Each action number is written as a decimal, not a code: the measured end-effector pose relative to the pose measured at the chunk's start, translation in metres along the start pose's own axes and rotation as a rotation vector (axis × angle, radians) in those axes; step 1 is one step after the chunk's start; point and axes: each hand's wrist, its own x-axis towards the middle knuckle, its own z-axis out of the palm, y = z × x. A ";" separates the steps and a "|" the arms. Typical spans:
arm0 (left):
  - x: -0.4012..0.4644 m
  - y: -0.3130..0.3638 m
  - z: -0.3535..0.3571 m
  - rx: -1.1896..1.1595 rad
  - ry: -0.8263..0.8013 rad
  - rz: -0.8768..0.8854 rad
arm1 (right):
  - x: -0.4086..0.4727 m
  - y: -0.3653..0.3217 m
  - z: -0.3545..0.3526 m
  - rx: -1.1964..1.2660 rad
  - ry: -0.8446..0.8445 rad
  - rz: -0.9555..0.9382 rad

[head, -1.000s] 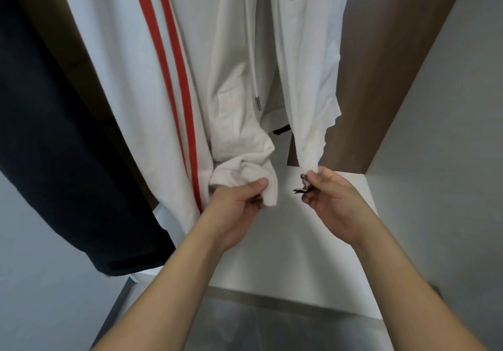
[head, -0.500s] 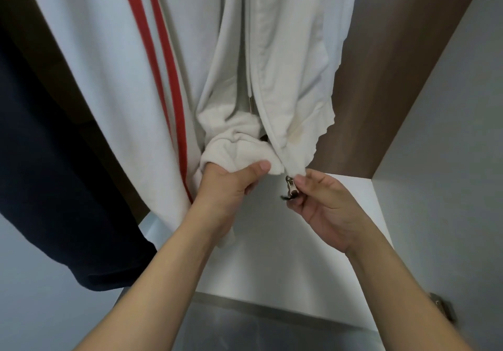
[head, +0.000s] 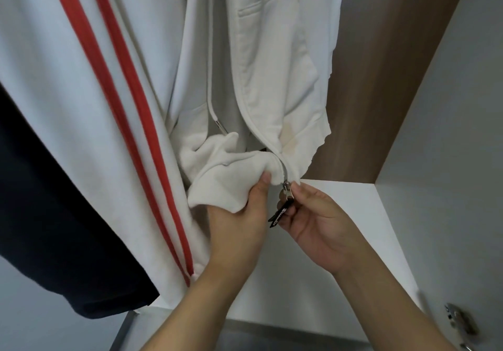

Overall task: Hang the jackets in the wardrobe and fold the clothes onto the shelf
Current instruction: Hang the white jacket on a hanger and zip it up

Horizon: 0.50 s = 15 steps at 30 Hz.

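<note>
Left hand [head: 239, 222] grips jacket hem [head: 231, 176]; right hand [head: 321, 231] pinches zipper [head: 285, 190].

Jacket [head: 272, 78] hangs above the shelf [head: 353, 214]; striped garment [head: 95, 105] left of it; side panel [head: 381, 78] right.

White wardrobe shelf [head: 340, 214] runs below the hanging clothes, meeting a brown back panel [head: 381, 92] and a white side wall [head: 449, 160]. Nothing visibly rests on its bare part; hems hang above it, contact at left unclear
</note>
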 end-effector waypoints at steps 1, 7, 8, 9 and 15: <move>0.000 0.000 0.000 0.006 0.003 0.007 | 0.000 0.000 0.001 0.009 0.002 0.006; 0.000 -0.005 -0.004 0.018 -0.037 0.027 | 0.001 0.001 0.003 0.027 0.017 0.010; 0.000 -0.006 -0.004 0.021 -0.051 0.026 | 0.001 0.002 0.004 0.038 0.022 0.013; 0.000 -0.006 -0.005 0.028 -0.062 0.030 | 0.001 0.002 0.004 0.050 0.023 0.015; 0.007 -0.006 -0.011 0.031 -0.214 0.006 | 0.002 0.003 0.001 0.058 0.003 0.004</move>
